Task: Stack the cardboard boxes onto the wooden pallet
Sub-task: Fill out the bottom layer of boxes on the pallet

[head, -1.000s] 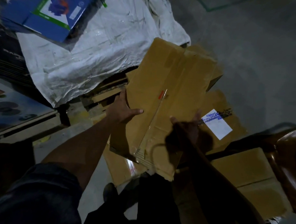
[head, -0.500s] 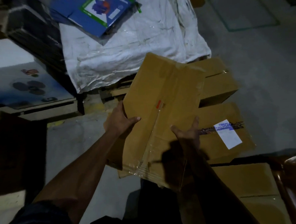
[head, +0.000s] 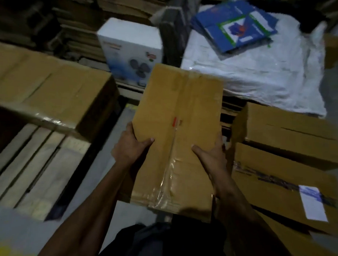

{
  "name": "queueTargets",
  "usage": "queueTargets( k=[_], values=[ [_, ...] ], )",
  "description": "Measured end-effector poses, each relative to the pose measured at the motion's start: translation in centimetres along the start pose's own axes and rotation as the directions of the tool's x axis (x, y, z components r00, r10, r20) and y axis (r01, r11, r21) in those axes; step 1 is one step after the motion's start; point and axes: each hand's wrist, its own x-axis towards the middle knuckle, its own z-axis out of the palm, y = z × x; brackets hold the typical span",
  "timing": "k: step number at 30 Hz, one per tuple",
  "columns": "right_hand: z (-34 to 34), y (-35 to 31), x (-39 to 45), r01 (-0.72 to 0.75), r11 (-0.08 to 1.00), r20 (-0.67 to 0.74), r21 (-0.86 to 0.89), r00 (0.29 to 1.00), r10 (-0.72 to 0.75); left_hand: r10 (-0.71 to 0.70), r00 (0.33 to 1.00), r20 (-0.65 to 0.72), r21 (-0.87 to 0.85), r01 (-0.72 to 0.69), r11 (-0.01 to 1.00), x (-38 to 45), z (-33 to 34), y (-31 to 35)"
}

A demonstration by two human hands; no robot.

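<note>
Item: box (head: 178, 132), brown cardboard, top seam taped, small red mark near the middle. Carried in the air in front of the body, clear of the floor and of everything else. Held long side away from the person, probably so both hands can clamp its near end.

Left hand (head: 132, 145): grips the left edge, thumb on top, fingers hidden down the side.

Right hand (head: 211, 156): grips the right edge the same way, thumb laid on the top face. The two hands stand apart, one on each flank, squeezing inward; that opposed hold likely keeps the load level.

Pallet (head: 38, 167): wooden slats, low at the left, near part bare. One large carton (head: 50, 91) sits on its far end, pushed back, which leaves open slats in front for the next piece.

Supply pile (head: 286, 151): more cartons at the right, at least two layers, one bearing a white label (head: 313, 203). Just beside the carried box, not touching as far as can be told.

Background: fan carton (head: 132, 52), white; white sheet (head: 262, 73) with blue flat packs (head: 235, 23) on it.

Judgement: transfer under way, source at right, destination at left; placement not yet made.
</note>
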Motion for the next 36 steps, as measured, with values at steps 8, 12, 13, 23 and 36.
queueTargets(
  k=[8, 12, 13, 23, 36],
  values=[
    [14.7, -7.5, -9.4, 0.279, 0.956, 0.319, -0.088, 0.917, -0.238, -0.334, 0.888, -0.316, -0.161, 0.296, 0.941, -8.3, -12.9, -15.9],
    [21.6, -11.4, -13.6, 0.412, 0.899, 0.474, -0.150, 0.828, -0.301, -0.473, 0.766, -0.436, -0.258, 0.397, 0.881, -11.8, -17.8, -22.0],
    [23.6, -12.4, -14.6, 0.448, 0.882, 0.509, -0.149, 0.799, -0.320, -0.510, 0.732, -0.451, -0.287, 0.422, 0.860, -12.4, -19.0, -23.5],
    [43.7, -19.9, -21.3, 0.656, 0.741, 0.742, -0.148, 0.568, -0.355, -0.734, 0.436, -0.521, -0.486, 0.556, 0.675, -14.3, -28.7, -36.9],
    [66.5, -29.8, -31.3, 0.718, 0.691, 0.869, -0.090, 0.395, -0.297, -0.802, 0.270, -0.533, -0.554, 0.605, 0.571, -11.6, -43.4, -53.4]
  ],
)
